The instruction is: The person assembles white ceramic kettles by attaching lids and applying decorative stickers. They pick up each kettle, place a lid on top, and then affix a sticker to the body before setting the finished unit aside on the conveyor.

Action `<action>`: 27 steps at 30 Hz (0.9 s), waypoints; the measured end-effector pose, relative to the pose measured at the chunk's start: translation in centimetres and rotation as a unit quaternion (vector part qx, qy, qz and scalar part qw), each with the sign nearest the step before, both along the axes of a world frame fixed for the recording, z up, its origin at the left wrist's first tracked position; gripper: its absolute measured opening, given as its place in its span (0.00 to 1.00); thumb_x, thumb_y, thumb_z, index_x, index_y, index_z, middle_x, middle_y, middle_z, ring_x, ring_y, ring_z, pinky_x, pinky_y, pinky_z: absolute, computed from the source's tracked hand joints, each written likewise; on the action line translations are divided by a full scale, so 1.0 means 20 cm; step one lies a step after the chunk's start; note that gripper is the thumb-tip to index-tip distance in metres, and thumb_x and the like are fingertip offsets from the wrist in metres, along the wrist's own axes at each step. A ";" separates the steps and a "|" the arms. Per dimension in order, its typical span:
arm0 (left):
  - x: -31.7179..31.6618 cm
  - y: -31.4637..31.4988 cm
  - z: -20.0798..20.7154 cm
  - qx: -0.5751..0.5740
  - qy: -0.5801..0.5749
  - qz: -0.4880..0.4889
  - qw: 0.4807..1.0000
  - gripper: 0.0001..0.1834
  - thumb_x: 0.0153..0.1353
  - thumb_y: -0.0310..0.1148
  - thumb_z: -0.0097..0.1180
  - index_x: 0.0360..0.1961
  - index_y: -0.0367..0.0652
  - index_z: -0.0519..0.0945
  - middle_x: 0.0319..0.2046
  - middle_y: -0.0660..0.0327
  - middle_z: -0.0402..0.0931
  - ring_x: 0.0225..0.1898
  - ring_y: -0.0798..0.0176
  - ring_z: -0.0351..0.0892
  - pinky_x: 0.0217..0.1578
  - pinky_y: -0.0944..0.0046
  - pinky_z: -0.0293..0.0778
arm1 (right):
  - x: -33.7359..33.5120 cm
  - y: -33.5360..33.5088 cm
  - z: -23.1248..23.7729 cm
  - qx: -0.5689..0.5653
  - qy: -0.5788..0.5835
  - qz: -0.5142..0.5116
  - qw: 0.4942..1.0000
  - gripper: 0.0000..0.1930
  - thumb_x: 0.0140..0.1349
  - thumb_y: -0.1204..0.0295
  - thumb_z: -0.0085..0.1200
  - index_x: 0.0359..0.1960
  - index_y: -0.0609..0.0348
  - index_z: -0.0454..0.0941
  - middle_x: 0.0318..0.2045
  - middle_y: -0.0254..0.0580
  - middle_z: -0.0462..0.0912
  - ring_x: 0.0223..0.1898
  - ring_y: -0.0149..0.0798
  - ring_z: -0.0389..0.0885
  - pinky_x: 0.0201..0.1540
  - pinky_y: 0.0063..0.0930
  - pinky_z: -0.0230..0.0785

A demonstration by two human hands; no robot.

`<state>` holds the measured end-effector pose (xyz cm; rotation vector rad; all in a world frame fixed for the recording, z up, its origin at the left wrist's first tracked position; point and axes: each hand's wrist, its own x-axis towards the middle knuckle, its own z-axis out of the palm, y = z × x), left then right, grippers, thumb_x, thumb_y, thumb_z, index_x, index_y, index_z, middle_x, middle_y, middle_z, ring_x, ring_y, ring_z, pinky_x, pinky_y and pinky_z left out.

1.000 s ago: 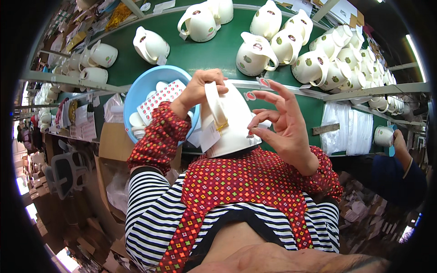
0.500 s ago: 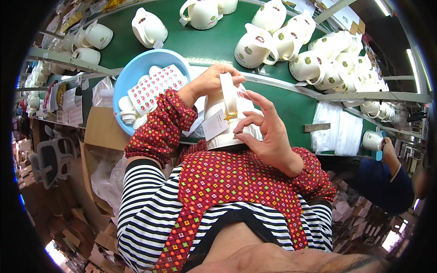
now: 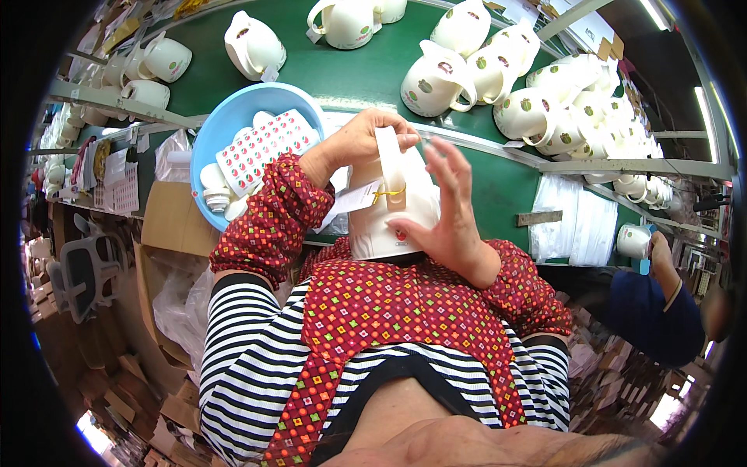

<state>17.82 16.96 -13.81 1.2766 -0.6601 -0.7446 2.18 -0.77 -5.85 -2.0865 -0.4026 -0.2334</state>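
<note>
A cream-white pitcher [image 3: 375, 240] stands tilted in front of my waist, its strap-like handle [image 3: 392, 167] toward me. My left hand [image 3: 359, 142] has its fingers closed around the top of that handle. From a yellow tie at the handle's lower end hangs a white paper tag [image 3: 354, 199]. Low on the pitcher's side sits a small red round sticker [image 3: 401, 233], with a tiny mark under it. My right hand [image 3: 454, 222] is open, fingers spread upward and slightly blurred, its thumb tip against the pitcher beside the sticker.
A light-blue basin [image 3: 204, 148] at left holds a sticker sheet [image 3: 261, 152] and white lids [image 3: 215, 177]. Several decorated pitchers [image 3: 437, 82] crowd the green belt. Clear plastic bags [image 3: 580, 222] lie right. A co-worker's hand [image 3: 664, 261] holds another pitcher. An opened carton [image 3: 179, 218] stands lower left.
My right thumb and finger have parted from a pinch, and the fingers have swung upward. The red sticker now shows on the pitcher. The tag has swung leftward and up.
</note>
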 end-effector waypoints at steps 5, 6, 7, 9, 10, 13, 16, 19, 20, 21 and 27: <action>0.01 -0.01 -0.01 0.050 -0.043 0.060 0.996 0.18 0.67 0.41 0.69 0.27 0.38 0.82 0.30 0.66 0.82 0.35 0.75 0.75 0.37 0.67 0.73 | 0.02 -0.07 -0.02 -0.053 0.068 0.008 0.996 0.69 0.41 0.53 0.82 0.80 0.56 0.46 0.77 0.60 0.48 0.78 0.60 0.49 0.77 0.54 0.49; 0.03 -0.01 0.05 0.073 -0.087 0.068 0.991 0.18 0.67 0.38 0.68 0.25 0.37 0.79 0.32 0.62 0.82 0.37 0.71 0.77 0.39 0.66 0.73 | 0.00 -0.08 -0.02 -0.063 0.087 0.027 0.994 0.74 0.37 0.48 0.83 0.80 0.59 0.42 0.78 0.62 0.45 0.80 0.61 0.43 0.78 0.55 0.43; 0.05 0.00 0.13 0.101 -0.129 0.082 0.983 0.19 0.67 0.36 0.68 0.23 0.36 0.76 0.34 0.58 0.83 0.40 0.66 0.79 0.41 0.65 0.74 | -0.01 -0.10 0.01 -0.048 0.103 0.025 0.993 0.72 0.36 0.49 0.83 0.80 0.56 0.46 0.77 0.66 0.46 0.78 0.65 0.46 0.76 0.57 0.47; 0.11 0.01 0.24 0.182 -0.267 0.129 0.938 0.19 0.63 0.35 0.70 0.22 0.36 0.77 0.33 0.56 0.81 0.39 0.60 0.80 0.41 0.63 0.75 | -0.01 -0.17 0.00 -0.036 0.074 -0.012 0.997 0.72 0.38 0.46 0.83 0.80 0.57 0.45 0.77 0.64 0.45 0.79 0.62 0.47 0.76 0.56 0.49; 0.14 0.01 0.26 0.221 -0.332 0.154 0.904 0.18 0.61 0.35 0.71 0.21 0.35 0.77 0.33 0.54 0.80 0.39 0.56 0.81 0.40 0.61 0.75 | 0.00 -0.21 -0.01 -0.023 0.062 -0.027 0.997 0.71 0.39 0.46 0.82 0.80 0.59 0.45 0.77 0.62 0.45 0.79 0.58 0.48 0.76 0.53 0.52; 0.28 -0.01 0.19 0.223 -0.555 0.203 0.776 0.14 0.56 0.33 0.73 0.23 0.36 0.80 0.36 0.53 0.77 0.40 0.50 0.79 0.40 0.55 0.76 | -0.02 -0.26 0.01 0.013 0.094 -0.088 0.992 0.67 0.44 0.51 0.81 0.79 0.61 0.45 0.77 0.59 0.48 0.76 0.53 0.55 0.74 0.50 0.58; 0.45 -0.08 -0.07 0.300 -0.615 0.172 0.709 0.06 0.52 0.27 0.63 0.27 0.36 0.80 0.43 0.51 0.75 0.53 0.46 0.74 0.54 0.52 0.73 | -0.03 -0.27 -0.02 0.038 0.111 -0.105 0.988 0.63 0.47 0.59 0.81 0.79 0.62 0.47 0.76 0.56 0.51 0.71 0.50 0.62 0.70 0.47 0.63; 0.61 -0.13 -0.32 0.335 -0.689 0.187 0.615 0.07 0.53 0.27 0.56 0.33 0.36 0.81 0.50 0.49 0.75 0.63 0.44 0.70 0.66 0.51 0.67 | -0.02 -0.26 -0.06 0.045 0.121 -0.110 0.986 0.60 0.48 0.64 0.80 0.78 0.63 0.49 0.74 0.55 0.53 0.69 0.48 0.64 0.68 0.44 0.66; 0.64 -0.13 -0.39 0.345 -0.691 0.177 0.610 0.10 0.54 0.29 0.56 0.36 0.35 0.81 0.55 0.47 0.74 0.68 0.43 0.65 0.71 0.51 0.62 | -0.01 -0.25 -0.06 0.047 0.128 -0.109 0.985 0.60 0.49 0.64 0.80 0.78 0.63 0.49 0.74 0.55 0.53 0.69 0.48 0.65 0.68 0.44 0.67; 0.68 -0.14 -0.45 0.399 -0.700 0.108 0.582 0.14 0.56 0.30 0.56 0.41 0.34 0.81 0.60 0.45 0.72 0.70 0.42 0.62 0.72 0.49 0.60 | -0.01 -0.25 -0.06 0.050 0.137 -0.110 0.983 0.59 0.49 0.64 0.79 0.78 0.63 0.49 0.74 0.55 0.53 0.68 0.48 0.65 0.67 0.44 0.67; 0.59 -0.19 -0.36 0.278 -0.572 0.070 0.769 0.29 0.45 0.24 0.63 0.52 0.34 0.71 0.70 0.34 0.57 0.77 0.33 0.50 0.73 0.28 0.44 | 0.03 -0.32 -0.07 0.044 0.153 -0.141 0.977 0.55 0.52 0.65 0.78 0.77 0.61 0.52 0.73 0.54 0.56 0.62 0.47 0.71 0.65 0.42 0.69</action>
